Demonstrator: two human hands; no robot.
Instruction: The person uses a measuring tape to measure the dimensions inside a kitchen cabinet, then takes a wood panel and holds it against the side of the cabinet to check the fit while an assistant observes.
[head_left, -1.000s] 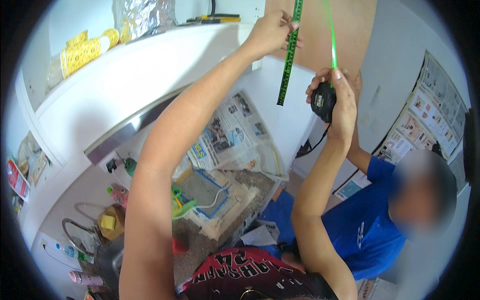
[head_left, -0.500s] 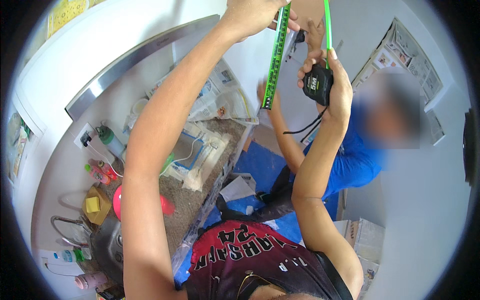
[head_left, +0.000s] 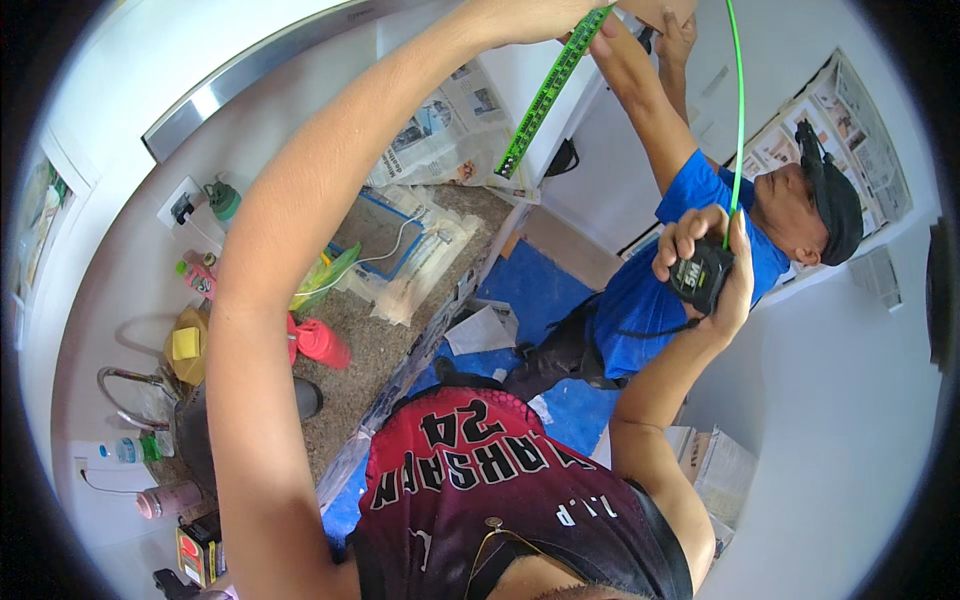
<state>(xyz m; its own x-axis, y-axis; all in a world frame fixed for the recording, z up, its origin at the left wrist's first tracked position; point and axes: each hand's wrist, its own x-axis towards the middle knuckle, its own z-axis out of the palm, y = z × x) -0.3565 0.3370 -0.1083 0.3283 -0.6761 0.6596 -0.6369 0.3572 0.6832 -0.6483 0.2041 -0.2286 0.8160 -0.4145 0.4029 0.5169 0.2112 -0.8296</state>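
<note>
My right hand [head_left: 735, 275] is wrapped round a black tape measure [head_left: 697, 277], with its wrist strap hanging loose. From the case a bright green blade [head_left: 738, 110] runs upward and leaves the top of the view. At the top, my left hand [head_left: 540, 18] is closed on the green blade's marked end section [head_left: 552, 98], which dangles down and left from the fingers. Part of the left hand is cut off by the upper edge. Close by, a co-worker's raised hand [head_left: 678, 38] touches a brownish flat piece [head_left: 650, 8].
A co-worker in a blue shirt [head_left: 640, 325] stands close on the right. To the left runs a counter [head_left: 345, 400] with a red bottle [head_left: 322, 343], a sink [head_left: 195, 430], a faucet [head_left: 125, 395] and newspaper [head_left: 450, 130]. Blue sheeting [head_left: 535, 280] covers the floor.
My right hand has moved right and down with the tape measure, away from my left hand. The co-worker's arm, lower before, now reaches up. My left hand has shifted slightly right.
</note>
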